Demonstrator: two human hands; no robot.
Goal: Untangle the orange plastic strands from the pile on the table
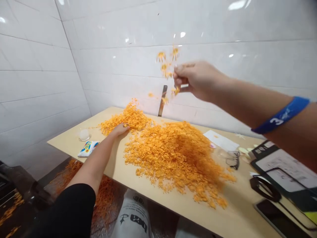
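Two grips are seen in the head view. The right grip is held high and half closed above one heap of orange flakes, apparently so that flakes fall from it; whether any remain held cannot be told. The left grip lies open, palm down, against the heap's edge, seemingly to gather flakes. Left of that grip, one packet and one glass stand on the counter.

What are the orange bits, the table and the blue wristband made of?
The orange bits look like dry, matte snack pieces, falling loose; hard to be sure. The table looks like smooth, pale wood board. The blue wristband looks like slightly shiny rubbery silicone.
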